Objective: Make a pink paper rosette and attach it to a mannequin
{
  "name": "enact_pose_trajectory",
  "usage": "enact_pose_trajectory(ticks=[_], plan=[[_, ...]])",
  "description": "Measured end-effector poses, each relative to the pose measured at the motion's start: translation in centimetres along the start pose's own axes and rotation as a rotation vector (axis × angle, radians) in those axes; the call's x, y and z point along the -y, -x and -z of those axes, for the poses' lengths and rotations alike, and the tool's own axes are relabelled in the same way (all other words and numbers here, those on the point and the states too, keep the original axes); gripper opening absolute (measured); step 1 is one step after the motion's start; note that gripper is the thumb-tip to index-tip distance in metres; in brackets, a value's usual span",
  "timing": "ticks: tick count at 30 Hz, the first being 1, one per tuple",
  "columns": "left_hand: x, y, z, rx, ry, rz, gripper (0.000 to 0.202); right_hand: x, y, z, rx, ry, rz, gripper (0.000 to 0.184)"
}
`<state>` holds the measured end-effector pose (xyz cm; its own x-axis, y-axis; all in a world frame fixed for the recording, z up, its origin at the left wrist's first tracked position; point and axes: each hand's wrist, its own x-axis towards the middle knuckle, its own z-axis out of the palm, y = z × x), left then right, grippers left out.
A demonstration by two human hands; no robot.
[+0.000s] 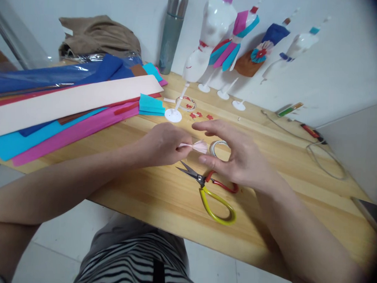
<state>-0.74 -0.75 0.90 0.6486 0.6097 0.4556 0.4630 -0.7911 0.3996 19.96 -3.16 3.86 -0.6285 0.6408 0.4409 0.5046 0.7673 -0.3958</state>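
Note:
Pinched in my left hand (168,145) is a small pale pink pleated paper fan (200,146), its flared end pointing right. My right hand (234,153) is held apart from it, thumb and fingers spread, with nothing between them. Below both hands lie scissors (201,180) with one yellow and one red handle, blades slightly parted. A white tape roll (219,148) sits behind my right hand's thumb, partly hidden. Small red paper flowers (199,114) are scattered just beyond the hands, near a clear ring-shaped roll (187,103).
White mini mannequins (215,25) stand along the wall, some dressed in coloured paper. Crepe paper strips (75,98) pile up at left, beside a brown cloth (101,35). A thermos (172,37) stands behind. On the right lie a cable (318,156) and a red-black cutter (312,131).

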Motion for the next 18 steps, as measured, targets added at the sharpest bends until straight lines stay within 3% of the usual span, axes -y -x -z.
enact_pose_trajectory(ticks=[3,9,14,18], plan=[[0.2,0.1,0.0,-0.018,-0.039,-0.011,0.023,-0.3,0.0,-0.1,0.038,0.032,-0.003,0.048],[0.0,0.0,0.2,-0.005,-0.023,0.055,0.023,-0.2,-0.1,-0.9,-0.049,0.074,-0.042,0.003],[-0.5,-0.2,0.8,0.024,0.081,0.121,0.017,-0.1,-0.1,-0.7,-0.097,0.078,-0.096,0.011],[-0.4,-0.5,1.1,0.04,0.267,0.264,0.013,-0.1,-0.1,-0.7,-0.115,0.082,-0.081,0.012]])
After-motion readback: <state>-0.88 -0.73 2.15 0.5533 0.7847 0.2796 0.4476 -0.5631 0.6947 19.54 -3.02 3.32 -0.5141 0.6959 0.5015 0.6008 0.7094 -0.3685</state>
